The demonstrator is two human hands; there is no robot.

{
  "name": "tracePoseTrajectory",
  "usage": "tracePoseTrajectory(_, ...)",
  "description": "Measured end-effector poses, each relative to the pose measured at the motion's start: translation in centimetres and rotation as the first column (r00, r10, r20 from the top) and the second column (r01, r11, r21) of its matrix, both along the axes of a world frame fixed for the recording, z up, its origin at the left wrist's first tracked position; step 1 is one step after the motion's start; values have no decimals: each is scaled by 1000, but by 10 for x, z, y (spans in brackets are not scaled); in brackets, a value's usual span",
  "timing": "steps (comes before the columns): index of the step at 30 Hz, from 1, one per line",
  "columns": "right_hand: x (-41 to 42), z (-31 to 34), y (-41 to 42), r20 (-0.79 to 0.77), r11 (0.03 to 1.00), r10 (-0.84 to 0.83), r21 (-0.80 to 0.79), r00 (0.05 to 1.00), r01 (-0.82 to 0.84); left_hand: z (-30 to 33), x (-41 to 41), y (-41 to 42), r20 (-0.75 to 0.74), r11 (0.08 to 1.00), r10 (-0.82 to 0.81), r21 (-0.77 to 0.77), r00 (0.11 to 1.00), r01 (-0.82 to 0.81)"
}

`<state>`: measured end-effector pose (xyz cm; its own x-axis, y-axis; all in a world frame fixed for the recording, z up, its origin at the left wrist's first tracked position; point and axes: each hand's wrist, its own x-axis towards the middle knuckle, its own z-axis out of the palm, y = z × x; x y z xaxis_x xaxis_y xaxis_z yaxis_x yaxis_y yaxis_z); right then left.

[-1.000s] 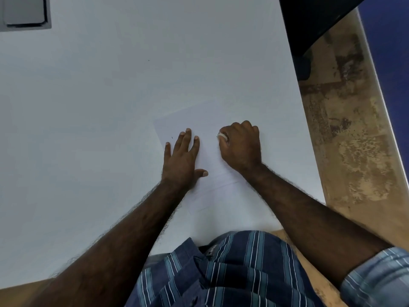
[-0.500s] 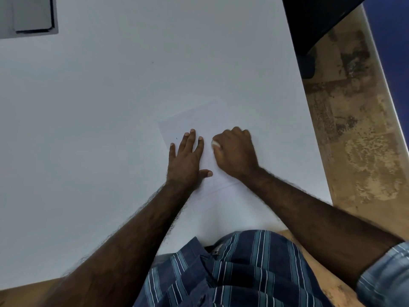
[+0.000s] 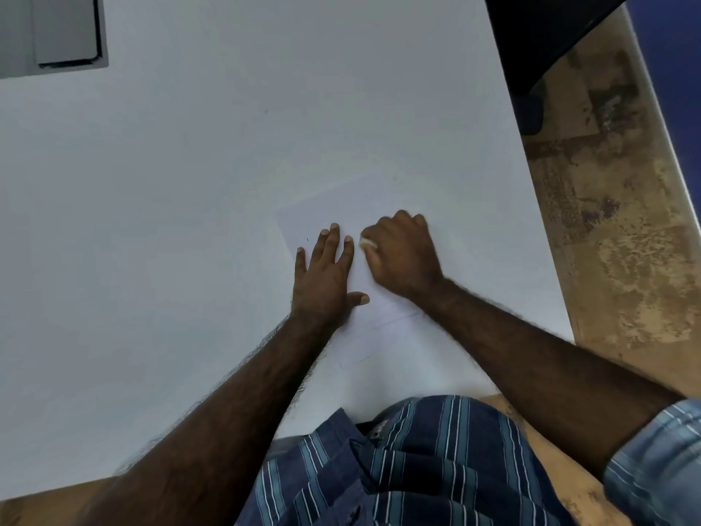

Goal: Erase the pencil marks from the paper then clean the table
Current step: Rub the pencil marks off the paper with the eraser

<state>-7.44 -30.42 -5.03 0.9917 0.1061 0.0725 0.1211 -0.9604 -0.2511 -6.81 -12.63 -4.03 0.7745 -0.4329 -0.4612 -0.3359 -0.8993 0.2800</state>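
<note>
No readable text, labels, brands or numbers showing anywhere. The white sheet of paper (image 3: 326,214) is carrying only one tiny dark pencil tick near its left edge and faint ruled lines lower down, none forming letters. A small dark tag (image 3: 380,428) on the blue striped cloth shirt (image 3: 398,465) is showing pale marks, too blurred to read.

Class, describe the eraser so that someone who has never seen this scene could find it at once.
Start at the white table, then find the paper near its right edge. The right hand is curled on it, and the eraser is the small white lump at its fingertips.
</note>
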Motion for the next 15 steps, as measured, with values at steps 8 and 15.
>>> tracePoseTrajectory(8,8,4,5,-27,998,-31,52,999,32,1,0,0,4,1000,-5,6,1000,5)
tracePoseTrajectory(15,29,7,-22,-47,973,-222,46,974,225,2,0,-1,-7,1000,4,7,1000,-4)
